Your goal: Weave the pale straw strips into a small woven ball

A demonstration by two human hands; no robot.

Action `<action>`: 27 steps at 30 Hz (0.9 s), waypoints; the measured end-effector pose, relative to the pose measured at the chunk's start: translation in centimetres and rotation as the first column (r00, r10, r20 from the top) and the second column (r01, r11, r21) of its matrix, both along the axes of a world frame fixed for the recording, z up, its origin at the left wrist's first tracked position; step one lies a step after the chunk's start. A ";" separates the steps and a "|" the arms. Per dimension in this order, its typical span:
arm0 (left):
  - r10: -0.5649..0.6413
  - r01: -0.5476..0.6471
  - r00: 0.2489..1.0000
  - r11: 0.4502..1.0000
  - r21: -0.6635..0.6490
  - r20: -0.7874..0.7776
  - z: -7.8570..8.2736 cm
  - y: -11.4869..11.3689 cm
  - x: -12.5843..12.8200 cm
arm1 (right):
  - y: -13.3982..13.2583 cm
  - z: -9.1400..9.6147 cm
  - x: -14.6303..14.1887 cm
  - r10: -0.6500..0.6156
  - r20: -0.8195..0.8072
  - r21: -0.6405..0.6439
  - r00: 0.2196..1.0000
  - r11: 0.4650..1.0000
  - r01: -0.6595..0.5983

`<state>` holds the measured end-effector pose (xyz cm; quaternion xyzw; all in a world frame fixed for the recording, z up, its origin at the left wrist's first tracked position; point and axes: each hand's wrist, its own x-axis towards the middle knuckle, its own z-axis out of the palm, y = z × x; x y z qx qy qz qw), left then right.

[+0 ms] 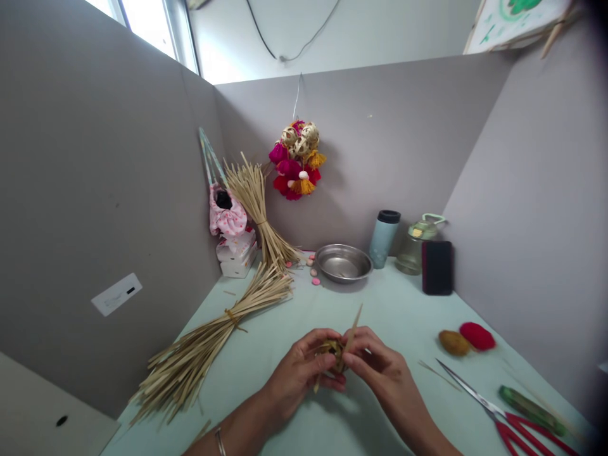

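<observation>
The person is part-way through weaving a small ball from flat cane strips, judging by the half-formed knot between the two hands. The left hand (304, 370) is curled around the woven piece (332, 351), fingers closed on its near side, cupping and steadying it. The right hand (375, 367) presses in from the other side, thumb and forefinger pinching a loose strip (352, 329) that stands up and leans away from the piece. Both hands are closed on the work, with no gap showing between them. The woven piece hangs just above the desk (380, 304), at its near edge.

The step in hand looks like threading that free strip through the weave. It probably calls for a firm hold by the left hand while the right bends the strip's end over and tucks it under a crossing strand, without kinking it.

Left of the woven piece lies a tied bundle of strips (213, 345); a second bundle (261, 215) stands in the far corner. Behind the piece sits a metal bowl (342, 263), with finished tasselled balls (297, 158) hung on the wall above. Right of the piece are two yarn pompoms (468, 339), and nearer, red-handled scissors (503, 418).
</observation>
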<state>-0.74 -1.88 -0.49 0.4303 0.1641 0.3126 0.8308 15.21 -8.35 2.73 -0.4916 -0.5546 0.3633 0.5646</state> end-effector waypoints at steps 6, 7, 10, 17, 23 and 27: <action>-0.050 0.050 0.999 0.998 0.032 -0.012 0.4 0.1 -0.3 | -0.1 0.3 0.3 -0.008 -0.045 -0.062 0.999 0.998 0.005; -0.056 0.056 0.998 0.998 0.041 -0.016 0.5 0.1 -0.3 | -0.1 0.3 0.4 -0.006 -0.058 -0.074 0.998 0.997 0.001; -0.050 0.052 0.998 0.997 0.054 -0.030 0.5 0.1 -0.4 | 0.1 0.4 0.7 -0.006 -0.102 -0.115 0.995 0.993 -0.006; -0.060 0.061 0.998 0.997 0.056 -0.023 0.5 0.1 -0.2 | 0.1 0.7 0.7 -0.004 -0.145 -0.143 0.989 0.990 -0.017; -0.027 0.028 0.999 0.999 0.045 -0.028 0.3 0.1 -0.2 | 0.0 0.7 1.0 -0.055 -0.120 -0.165 0.991 0.986 0.034; 0.017 -0.016 0.999 1.000 0.027 -0.044 0.4 0.4 -0.4 | -0.1 0.3 1.2 -0.077 -0.125 -0.187 0.989 0.981 0.053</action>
